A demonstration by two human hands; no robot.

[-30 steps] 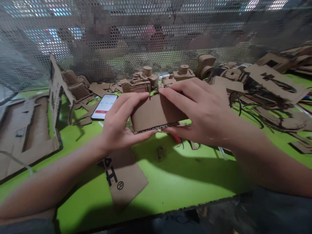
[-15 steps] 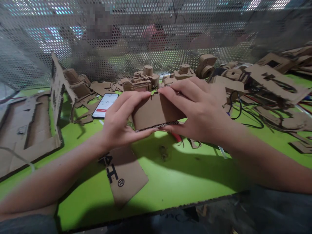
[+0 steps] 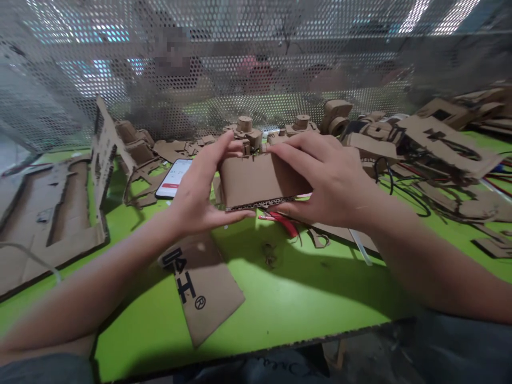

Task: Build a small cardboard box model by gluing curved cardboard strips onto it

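Observation:
My left hand (image 3: 202,186) and my right hand (image 3: 324,178) hold a curved strip of corrugated cardboard (image 3: 260,181) between them. Its corrugated edge faces me. The left thumb runs along the lower edge, and the left fingers rise past the far side. My right fingers lie over the top of the strip, with the thumb hidden behind it. Just below the right hand lies a red-handled tool (image 3: 283,224), partly hidden. A smartphone (image 3: 174,178) with a lit screen lies on the table left of my left hand.
A printed cardboard sheet (image 3: 202,288) lies under my left forearm on the green table (image 3: 304,288). Small cardboard models (image 3: 245,133) stand beyond my hands. Cut cardboard sheets (image 3: 52,202) lie left, cables (image 3: 404,197) right. A perforated metal screen (image 3: 256,69) stands behind.
My left fingers have risen and spread upward along the strip's far side. The strip has shifted slightly right and the view has tilted, showing more of the red-handled tool.

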